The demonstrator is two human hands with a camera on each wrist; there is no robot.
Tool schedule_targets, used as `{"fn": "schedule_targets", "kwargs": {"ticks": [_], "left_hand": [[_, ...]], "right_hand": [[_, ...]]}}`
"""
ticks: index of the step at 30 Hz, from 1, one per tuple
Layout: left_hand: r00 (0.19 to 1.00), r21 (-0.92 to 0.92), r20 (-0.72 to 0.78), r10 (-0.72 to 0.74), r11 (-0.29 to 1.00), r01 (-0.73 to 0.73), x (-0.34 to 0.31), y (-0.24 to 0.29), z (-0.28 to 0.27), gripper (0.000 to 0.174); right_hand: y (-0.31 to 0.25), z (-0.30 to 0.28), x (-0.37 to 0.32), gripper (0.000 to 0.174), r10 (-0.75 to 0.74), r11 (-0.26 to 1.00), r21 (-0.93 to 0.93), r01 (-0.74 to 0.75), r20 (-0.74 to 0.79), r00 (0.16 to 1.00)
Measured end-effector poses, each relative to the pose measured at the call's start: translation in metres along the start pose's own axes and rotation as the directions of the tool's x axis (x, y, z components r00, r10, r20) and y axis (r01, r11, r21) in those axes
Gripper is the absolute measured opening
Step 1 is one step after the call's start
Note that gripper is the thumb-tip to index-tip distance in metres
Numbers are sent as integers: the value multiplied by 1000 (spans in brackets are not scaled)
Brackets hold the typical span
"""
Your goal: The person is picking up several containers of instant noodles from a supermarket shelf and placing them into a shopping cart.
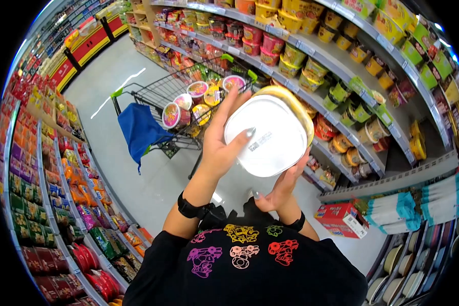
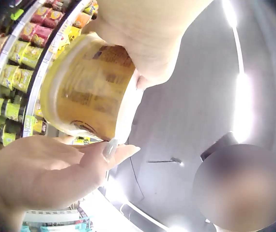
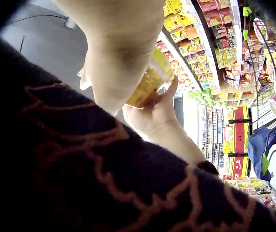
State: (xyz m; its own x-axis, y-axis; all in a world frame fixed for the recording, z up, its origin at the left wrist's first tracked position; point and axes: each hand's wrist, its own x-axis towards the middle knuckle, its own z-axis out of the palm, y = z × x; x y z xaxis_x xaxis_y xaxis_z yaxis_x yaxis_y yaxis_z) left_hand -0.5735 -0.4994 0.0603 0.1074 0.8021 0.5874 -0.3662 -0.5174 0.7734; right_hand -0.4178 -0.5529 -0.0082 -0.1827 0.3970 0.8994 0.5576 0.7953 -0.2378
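A large yellow noodle tub point(image 1: 270, 135) is held up in front of the chest, its white printed base turned toward me. My left hand point(image 1: 223, 140) grips it from the left, thumb laid on the base and fingers along the side. At the lower right my right hand point(image 1: 283, 187) rests its fingers against the tub's side, with the thumb apart from the base. The left wrist view shows the tub's yellow printed wall point(image 2: 89, 87) between both hands, the right hand point(image 2: 51, 169) underneath. Part of the tub is hidden behind the near hand in the right wrist view.
A wire shopping cart point(image 1: 176, 86) with several noodle tubs and a blue cloth bag point(image 1: 140, 130) stands ahead on the left. Shelves of noodle tubs point(image 1: 290, 53) run along the right. Snack shelves point(image 1: 69, 204) line the left. A red carton point(image 1: 341, 219) sits low at the right.
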Motion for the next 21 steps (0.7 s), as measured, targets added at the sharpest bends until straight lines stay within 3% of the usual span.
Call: {"fn": "schedule_targets", "kwargs": {"ticks": [14, 19, 21], "left_hand": [[995, 185, -64, 71, 981, -58, 81, -74, 25, 57], [975, 60, -212, -74, 994, 88, 104, -134, 45, 57], [940, -163, -256, -226, 968, 189, 106, -161, 50, 55]], "right_hand": [[130, -5, 25, 85, 14, 990, 140, -5, -67, 998], [173, -20, 39, 80, 131, 969, 219, -118, -44, 990], [193, -18, 34, 77, 104, 974, 210, -87, -71, 992]]}}
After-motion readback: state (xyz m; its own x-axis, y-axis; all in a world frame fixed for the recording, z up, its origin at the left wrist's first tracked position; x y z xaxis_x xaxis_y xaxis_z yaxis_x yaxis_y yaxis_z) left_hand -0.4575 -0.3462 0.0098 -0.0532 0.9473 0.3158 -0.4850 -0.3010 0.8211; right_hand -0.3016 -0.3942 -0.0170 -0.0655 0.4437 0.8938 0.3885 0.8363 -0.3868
